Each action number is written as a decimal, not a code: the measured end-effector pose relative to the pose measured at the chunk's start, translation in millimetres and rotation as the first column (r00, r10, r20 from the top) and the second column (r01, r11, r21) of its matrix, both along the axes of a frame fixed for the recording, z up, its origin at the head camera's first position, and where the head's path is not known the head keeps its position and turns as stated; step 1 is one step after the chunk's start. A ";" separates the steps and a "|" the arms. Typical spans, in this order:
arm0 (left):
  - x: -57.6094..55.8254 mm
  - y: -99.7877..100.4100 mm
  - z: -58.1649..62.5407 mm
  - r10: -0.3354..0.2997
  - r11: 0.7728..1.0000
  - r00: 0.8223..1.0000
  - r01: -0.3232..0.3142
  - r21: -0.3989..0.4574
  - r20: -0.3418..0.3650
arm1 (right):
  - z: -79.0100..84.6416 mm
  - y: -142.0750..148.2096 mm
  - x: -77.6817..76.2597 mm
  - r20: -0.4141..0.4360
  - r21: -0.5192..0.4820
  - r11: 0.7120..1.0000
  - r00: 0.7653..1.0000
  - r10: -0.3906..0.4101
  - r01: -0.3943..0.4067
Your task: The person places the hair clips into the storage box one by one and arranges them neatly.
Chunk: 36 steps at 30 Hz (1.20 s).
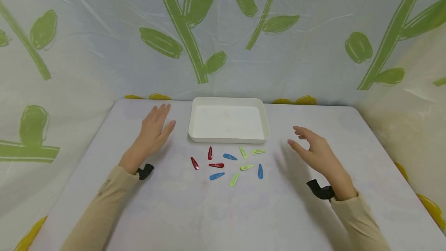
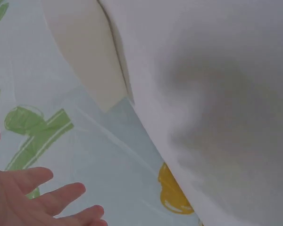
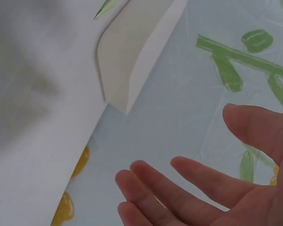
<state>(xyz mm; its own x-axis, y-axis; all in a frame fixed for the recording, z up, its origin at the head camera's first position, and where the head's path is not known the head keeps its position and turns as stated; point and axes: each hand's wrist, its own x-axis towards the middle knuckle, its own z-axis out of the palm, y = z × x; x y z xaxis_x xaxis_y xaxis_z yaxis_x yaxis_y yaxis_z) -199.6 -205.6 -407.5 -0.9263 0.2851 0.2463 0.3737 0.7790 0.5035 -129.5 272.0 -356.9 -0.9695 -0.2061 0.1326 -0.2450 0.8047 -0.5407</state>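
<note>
My left hand [image 1: 152, 134] hovers over the left part of the table, fingers spread and holding nothing. To the right, my right hand [image 1: 315, 150] is raised above the table with loosely bent fingers and nothing in them. Between the hands lie several snap hair clips: red ones like this red hair clip [image 1: 194, 163] on the left, blue ones such as the blue hair clip [image 1: 260, 171], and light green ones such as the green hair clip [image 1: 234, 179]. Behind them stands a white rectangular tray [image 1: 229, 141] with nothing in it. Both wrist views show the fingers apart from the tray.
The white table [image 1: 195, 220] ends just behind the tray. A curtain [image 1: 115, 49] with green leaves and yellow flowers hangs behind it and on both sides. A black wrist strap [image 1: 320, 190] sits below the right hand.
</note>
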 end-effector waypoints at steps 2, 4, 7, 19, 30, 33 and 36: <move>-2.8 5.3 0.8 -0.015 1.000 1.000 0.014 0.010 0.027 | 0.7 -5.2 0.5 0.003 -0.018 1.000 1.000 -0.008 0.008; -6.0 10.6 0.9 -0.022 1.000 0.998 0.022 0.005 0.059 | 0.1 -10.1 -0.1 0.010 -0.035 0.999 1.000 -0.012 0.013; -10.1 19.4 1.0 -0.036 0.999 0.994 0.039 -0.025 0.107 | -2.3 -17.4 -0.7 0.049 -0.045 0.999 0.999 -0.013 0.015; -25.4 53.5 -0.2 -0.088 0.979 0.971 0.126 -0.159 0.224 | -22.8 -44.9 -4.7 0.176 -0.025 0.998 0.982 0.064 -0.061; -31.6 63.7 -7.5 -0.105 0.958 0.955 0.172 -0.228 0.278 | -35.9 -60.4 -6.6 0.331 0.069 0.997 0.943 0.016 -0.041; -32.0 65.9 -9.2 -0.107 0.956 0.952 0.177 -0.232 0.287 | -39.6 -62.8 -6.7 0.360 0.091 0.995 0.933 0.003 -0.038; -31.8 67.9 -10.1 -0.112 0.956 0.951 0.182 -0.230 0.287 | -42.4 -63.1 -6.2 0.364 0.090 0.995 0.931 0.004 -0.039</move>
<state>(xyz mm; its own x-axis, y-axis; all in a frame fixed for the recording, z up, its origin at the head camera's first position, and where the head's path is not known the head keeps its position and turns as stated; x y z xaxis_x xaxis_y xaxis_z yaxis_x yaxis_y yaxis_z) -231.4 -137.7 -417.6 -0.8904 0.4435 -0.1026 0.3722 0.8391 0.3968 -135.7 209.0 -399.3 -0.9429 -0.2217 -0.2484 -0.0642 0.8531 -0.5178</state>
